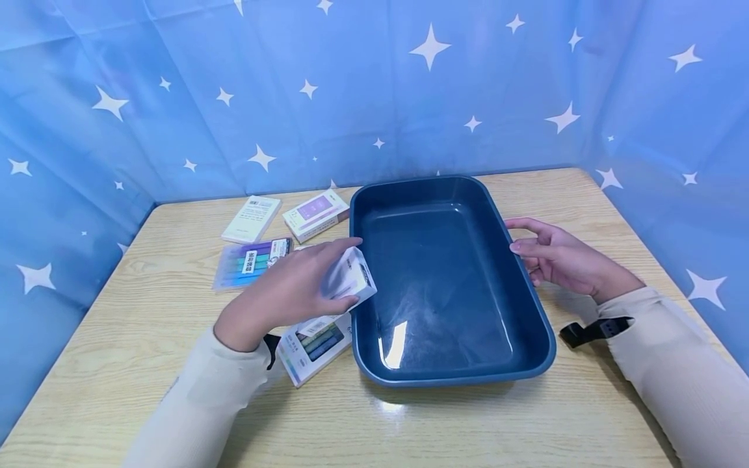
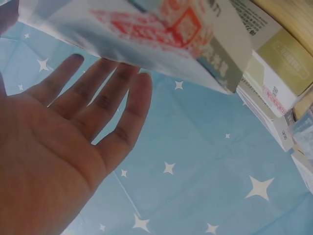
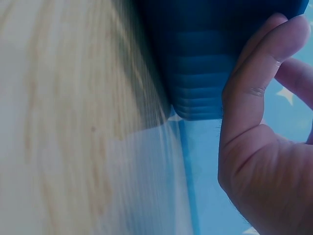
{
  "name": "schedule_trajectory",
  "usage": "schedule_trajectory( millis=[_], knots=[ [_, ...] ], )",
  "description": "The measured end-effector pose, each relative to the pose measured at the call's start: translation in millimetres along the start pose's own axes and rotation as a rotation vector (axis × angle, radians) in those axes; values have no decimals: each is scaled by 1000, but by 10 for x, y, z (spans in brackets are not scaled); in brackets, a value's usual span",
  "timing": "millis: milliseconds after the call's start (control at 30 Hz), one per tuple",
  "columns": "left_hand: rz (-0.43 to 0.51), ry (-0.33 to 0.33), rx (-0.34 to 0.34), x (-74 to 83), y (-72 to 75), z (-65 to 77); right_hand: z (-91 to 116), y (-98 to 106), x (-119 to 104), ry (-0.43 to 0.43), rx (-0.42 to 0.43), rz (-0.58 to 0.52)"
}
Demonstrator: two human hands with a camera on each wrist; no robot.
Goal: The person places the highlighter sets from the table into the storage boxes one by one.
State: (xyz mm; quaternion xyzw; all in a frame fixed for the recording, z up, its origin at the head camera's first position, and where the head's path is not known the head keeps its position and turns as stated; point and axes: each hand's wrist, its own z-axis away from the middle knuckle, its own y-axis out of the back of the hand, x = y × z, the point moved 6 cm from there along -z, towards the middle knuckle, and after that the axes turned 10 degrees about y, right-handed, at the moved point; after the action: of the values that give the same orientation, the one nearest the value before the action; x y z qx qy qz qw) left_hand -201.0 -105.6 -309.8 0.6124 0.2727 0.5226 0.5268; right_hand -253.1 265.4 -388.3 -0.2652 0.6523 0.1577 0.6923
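Two hands are at work around a deep blue tray (image 1: 433, 266), which sits right of the middle of the head view. On its left side, the left hand (image 1: 283, 286) grasps a white carton (image 1: 351, 276) between thumb and fingers, thumb toward the bottom of the frame and forefinger toward the top. The carton is tilted, and its end overlaps the tray's left rim in the picture; whether the two touch, I cannot tell. In the left wrist view the carton fills the top of the frame, showing red print, with fingertips against its lower edge. On the opposite side, the right hand (image 1: 556, 260) pinches the tray's right rim, thumb on the edge. The right wrist view shows the tray's ribbed outer wall at top centre, fingers reaching up along it at the upper right.

Left of the tray, toward the upper left of the head view, lie a pale box (image 1: 251, 220) and, just beside it, a purple-and-white box (image 1: 316, 214). Below them is a clear pack of coloured pens (image 1: 234, 270), partly hidden by the left hand. Lower still, a windowed box (image 1: 318, 354) lies slanted near the tray's left rim. All rest on a wood-grain table (image 1: 105, 318); behind it hangs a blue curtain (image 1: 351, 58) with white stars.
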Motion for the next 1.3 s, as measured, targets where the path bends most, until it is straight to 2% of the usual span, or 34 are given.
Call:
schedule_trajectory(
  millis=[367,567,933,1300],
  knots=[
    [61,20,-4,-28,-46,-3,-2,-3,7,1,-6,4],
    [72,-11,-21,9,-88,-7,11,-11,-5,9,-6,18],
    [24,-24,-11,35,-79,8,12,-7,7,15,-9,38],
    [-117,-2,-4,4,-84,41,8,-5,8,16,-3,50]
  ],
)
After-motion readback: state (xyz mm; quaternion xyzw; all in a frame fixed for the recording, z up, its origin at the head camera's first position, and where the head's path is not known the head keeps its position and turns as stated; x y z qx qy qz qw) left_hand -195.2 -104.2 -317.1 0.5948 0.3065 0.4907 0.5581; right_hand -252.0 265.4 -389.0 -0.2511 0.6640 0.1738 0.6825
